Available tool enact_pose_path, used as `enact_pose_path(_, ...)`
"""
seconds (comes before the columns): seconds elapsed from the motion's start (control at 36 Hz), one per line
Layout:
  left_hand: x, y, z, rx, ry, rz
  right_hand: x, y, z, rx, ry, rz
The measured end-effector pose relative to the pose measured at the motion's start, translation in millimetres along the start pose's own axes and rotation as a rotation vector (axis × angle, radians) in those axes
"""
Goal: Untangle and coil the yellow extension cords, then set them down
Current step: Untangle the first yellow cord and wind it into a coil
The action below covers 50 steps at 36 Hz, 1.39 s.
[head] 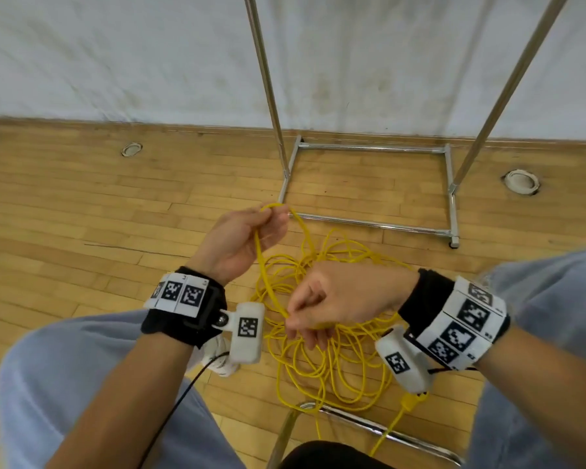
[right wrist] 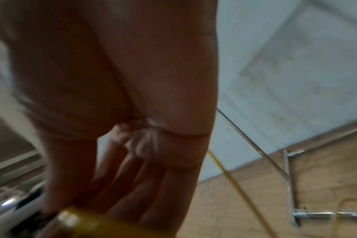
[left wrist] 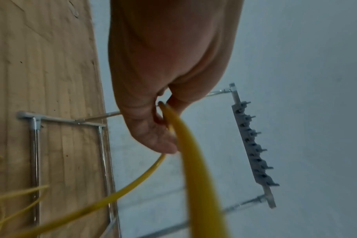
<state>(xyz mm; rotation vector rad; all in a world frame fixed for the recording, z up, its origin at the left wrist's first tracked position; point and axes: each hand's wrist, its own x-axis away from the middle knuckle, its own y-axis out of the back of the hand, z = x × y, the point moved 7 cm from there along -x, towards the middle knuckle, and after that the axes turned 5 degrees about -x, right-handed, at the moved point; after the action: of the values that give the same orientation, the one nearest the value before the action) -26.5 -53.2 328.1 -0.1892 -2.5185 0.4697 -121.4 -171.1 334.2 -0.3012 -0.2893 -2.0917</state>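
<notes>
The floor (head: pixel 82 204) is made of light wood boards, and a white wall (head: pixel 115 55) stands behind it. A shiny metal rack (head: pixel 372 148) stands on the floor by the wall. Two round white caps (head: pixel 521 181) sit in the floor, one on each side.

I sit with my knees apart in pale blue trousers (head: pixel 65 384). Between my feet lies the yellow cord (head: pixel 335 360), all in a messy pile of loops on the floor. A yellow plug (head: pixel 410 401) lies at the near edge of the pile, under my right wrist.

My left hand (head: pixel 241 245) is up above the pile. Its grip is closed on the cord: my fingers and thumb curl around a small loop, and the loop pokes out over the top of my fingers. From there one strand runs down to my right hand (head: pixel 332 299). That grip is closed too. My thumb and first finger pinch the strand, and my other fingers (head: pixel 313 340) hang down below it.

Both wrists wear black bands with white tags (head: pixel 180 292) that have black square patterns. A thin black wire (head: pixel 183 394) runs from my left band down over my leg.
</notes>
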Motion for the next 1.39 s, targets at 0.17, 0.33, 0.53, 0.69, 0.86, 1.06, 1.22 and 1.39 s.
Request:
enact_pose_path(0.17, -1, 15, -30, -0.071, -0.184, -0.058, 2, 14, -3, -0.012, -0.046, -0.143)
enact_pose_path(0.33, 22, -17, -35, -0.337, -0.343, 0.098, 11, 62, -5, -0.498, -0.003, -0.593)
enact_pose_path(0.53, 35, -52, 6, -0.78, -0.331, 0.357, 15, 90, -34, -1.229, 0.03, -0.838)
enact_pose_path(0.69, 28, -49, 30, -1.012, -0.275, 0.371, 19, 103, -48, -1.252, 0.09, -0.97)
enact_pose_path(0.86, 22, -33, 25, -0.771, -0.072, 0.168, 19, 96, -8, -0.899, 0.209, -0.821)
enact_pose_path(1.06, 9, -17, 6, -0.277, -0.034, 0.072, 2, 35, 3, -0.462, 0.028, -0.348)
enact_pose_path(1.22, 11, -12, -7, -0.292, -0.228, 0.068, -2, 28, -13, -0.365, -0.137, -0.254)
enact_pose_path(1.39, 26, -34, -12, -0.399, -0.39, 0.316, 2, 62, -14, -0.688, -0.009, -0.501)
